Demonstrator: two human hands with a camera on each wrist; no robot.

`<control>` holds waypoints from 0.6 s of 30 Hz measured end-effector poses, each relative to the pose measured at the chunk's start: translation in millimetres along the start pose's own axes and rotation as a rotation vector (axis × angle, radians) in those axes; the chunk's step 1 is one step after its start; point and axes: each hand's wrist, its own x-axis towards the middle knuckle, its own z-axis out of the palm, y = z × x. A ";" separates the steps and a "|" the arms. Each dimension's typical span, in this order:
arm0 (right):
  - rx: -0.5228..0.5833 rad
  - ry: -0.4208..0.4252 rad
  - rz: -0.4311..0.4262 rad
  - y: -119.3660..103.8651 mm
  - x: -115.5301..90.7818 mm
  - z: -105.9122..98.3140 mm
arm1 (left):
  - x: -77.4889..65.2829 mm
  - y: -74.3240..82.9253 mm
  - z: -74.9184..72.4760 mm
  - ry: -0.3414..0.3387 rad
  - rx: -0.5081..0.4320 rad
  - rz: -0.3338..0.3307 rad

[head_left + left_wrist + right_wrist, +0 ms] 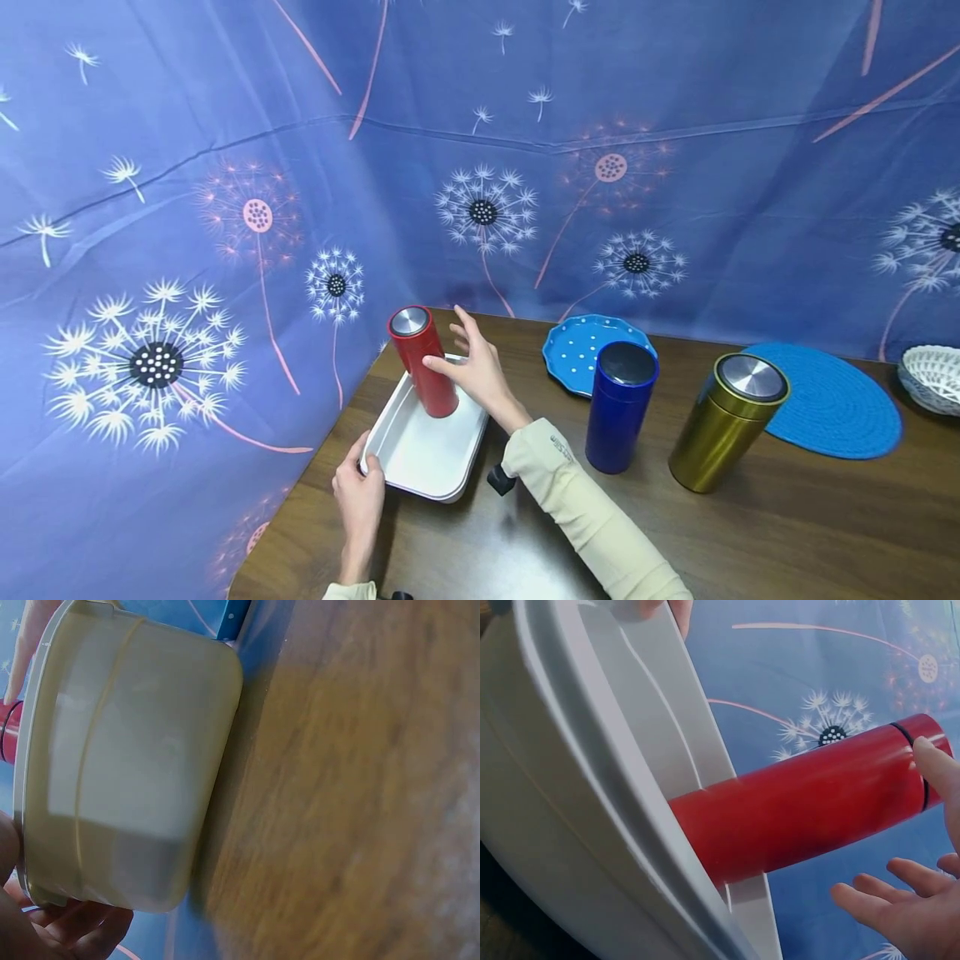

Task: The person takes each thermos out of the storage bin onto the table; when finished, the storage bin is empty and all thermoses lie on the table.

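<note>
A red thermos bottle with a silver-topped lid stands upright inside a white rectangular plastic tub. My right hand is beside the bottle with its fingers spread. In the right wrist view, the thumb overlaps the bottle near its lid; I cannot tell whether it touches. The other fingers are apart from the bottle. My left hand grips the tub's near left corner. In the left wrist view, the left fingers lie under the rim, with the thumb at the rim.
Right of the tub stand a blue thermos and a gold thermos. Behind them lie a blue dotted tray and a round blue placemat. A white woven basket sits at the far right. Patterned blue cloth hangs behind the table.
</note>
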 end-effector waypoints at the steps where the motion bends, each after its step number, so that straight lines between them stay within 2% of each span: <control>1: -0.006 -0.003 0.004 0.3 1.7 1.4 | -0.2 0.0 -0.1 0.000 0.000 -0.005; 10: -0.131 -0.039 0.005 5.0 13.9 15.7 | -0.7 -0.4 -0.2 -0.009 -0.007 -0.021; 18: -0.145 -0.072 -0.045 6.3 21.6 26.7 | 1.1 -1.7 0.2 -0.010 -0.025 -0.030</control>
